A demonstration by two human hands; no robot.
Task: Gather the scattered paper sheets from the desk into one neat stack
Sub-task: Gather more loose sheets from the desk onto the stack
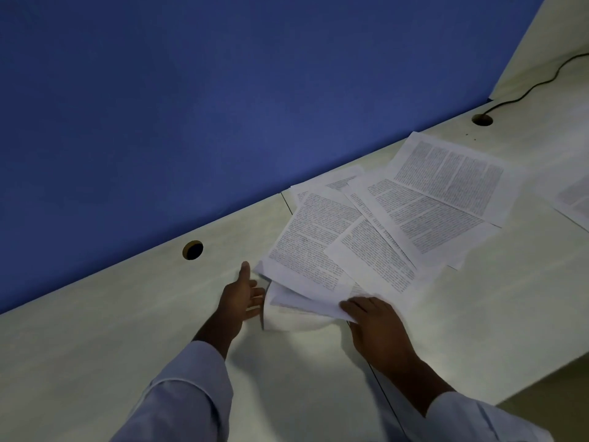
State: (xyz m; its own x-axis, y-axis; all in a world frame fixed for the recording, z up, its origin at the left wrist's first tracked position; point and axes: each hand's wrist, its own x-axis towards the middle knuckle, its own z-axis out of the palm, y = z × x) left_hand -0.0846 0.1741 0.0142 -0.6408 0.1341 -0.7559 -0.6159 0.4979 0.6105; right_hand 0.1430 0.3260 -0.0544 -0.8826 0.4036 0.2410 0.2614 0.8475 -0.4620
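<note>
Both hands are at the near end of the sheets [366, 237], a loose, overlapping fan of printed pages on the desk [127, 330]. The fan runs from the middle out toward the far right, close along the blue partition [159, 106]. The right hand [374, 323] pinches the near edge of the pile, fingers curled round it. That edge is up off the desk, with a couple of pages bowing beneath it. The left hand [243, 296] stands on its side just beside the pile's left corner, fingers straight and spread, thumb pointing up, palm facing the paper. Whether its fingertips touch the pages, I can't tell. One more page [573, 199] lies apart at the right edge of view. Left of the hands there's a round hole [192, 250] in the desk, and a second hole [482, 119], far right, takes a black cable [541, 81].
</note>
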